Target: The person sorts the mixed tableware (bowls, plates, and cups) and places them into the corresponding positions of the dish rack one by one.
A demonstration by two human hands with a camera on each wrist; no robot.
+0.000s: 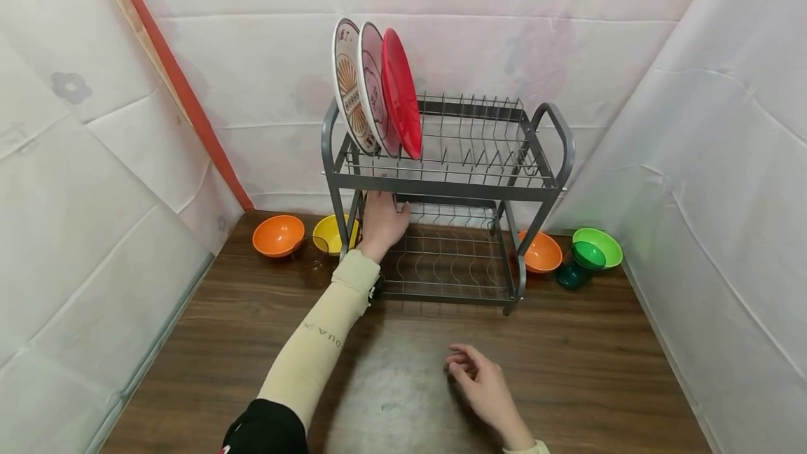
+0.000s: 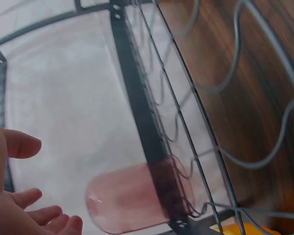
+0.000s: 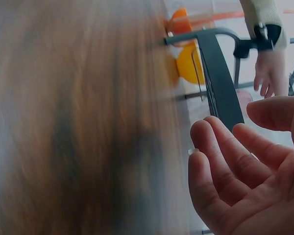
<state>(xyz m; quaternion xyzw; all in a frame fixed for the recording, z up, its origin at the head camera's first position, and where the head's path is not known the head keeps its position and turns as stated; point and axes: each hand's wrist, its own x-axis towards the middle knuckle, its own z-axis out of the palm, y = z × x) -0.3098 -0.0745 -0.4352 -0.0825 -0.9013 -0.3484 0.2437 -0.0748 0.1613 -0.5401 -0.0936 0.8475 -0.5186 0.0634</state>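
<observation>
My left hand [image 1: 382, 224] reaches between the two tiers of a dark grey dish rack [image 1: 444, 190], at its left end. In the left wrist view a see-through pink cup [image 2: 130, 198] stands on the lower tier, beside the loosely spread fingers, which hold nothing. The head view hides that cup behind my hand. Above, on the upper tier, three plates stand on edge: a patterned one [image 1: 348, 83], a pink one with a white rim [image 1: 377, 93] and a red one [image 1: 400, 93]. My right hand [image 1: 485, 387] hovers near the table's front, fingers loosely bent around nothing.
Left of the rack are an orange bowl [image 1: 277, 235], a brown see-through cup [image 1: 312, 265] and a yellow bowl [image 1: 329, 232]. On its right sit another orange bowl [image 1: 542, 254], a green bowl [image 1: 605, 247] and a dark green cup [image 1: 574, 272]. White cloth surrounds the wooden table [image 1: 221, 342].
</observation>
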